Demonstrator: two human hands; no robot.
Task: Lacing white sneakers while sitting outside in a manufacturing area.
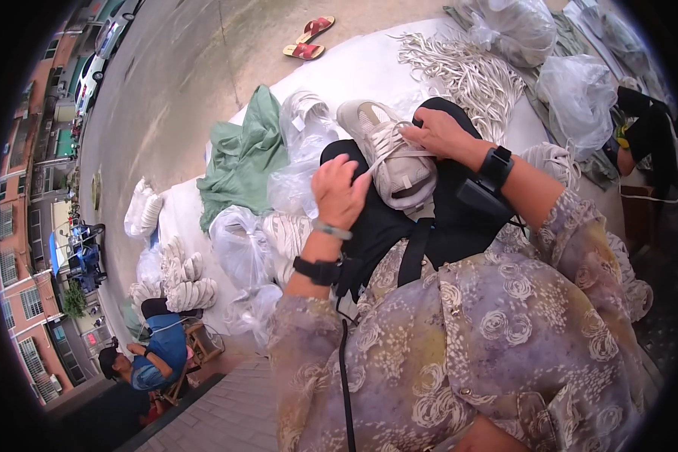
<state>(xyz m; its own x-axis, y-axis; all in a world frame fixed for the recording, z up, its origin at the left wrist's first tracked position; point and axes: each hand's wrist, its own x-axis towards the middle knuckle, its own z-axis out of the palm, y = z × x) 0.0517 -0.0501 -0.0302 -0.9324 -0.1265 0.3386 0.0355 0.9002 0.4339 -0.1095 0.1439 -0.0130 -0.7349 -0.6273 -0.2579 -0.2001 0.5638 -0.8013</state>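
A white and beige sneaker (405, 184) rests between my thighs on the black cloth (369, 226) over my lap. White shoelaces (386, 145) cross its upper. My left hand (339, 190) is closed at the shoe's left, pinching one lace end between thumb and fingers. On the other side, my right hand (443, 135) pinches the laces near the top of the lacing, its fingers pressed together. The lace runs taut across the shoe between both hands. Black bands sit on both my wrists.
Loose white laces (471, 79) lie heaped on the white sheet (339, 68) beyond my right knee. Left of me are a green sack (245, 154), clear plastic bags (241, 241) and stacked shoes (181, 279). Red sandals (305, 51) stand farther off; a seated person (158, 346) is lower left.
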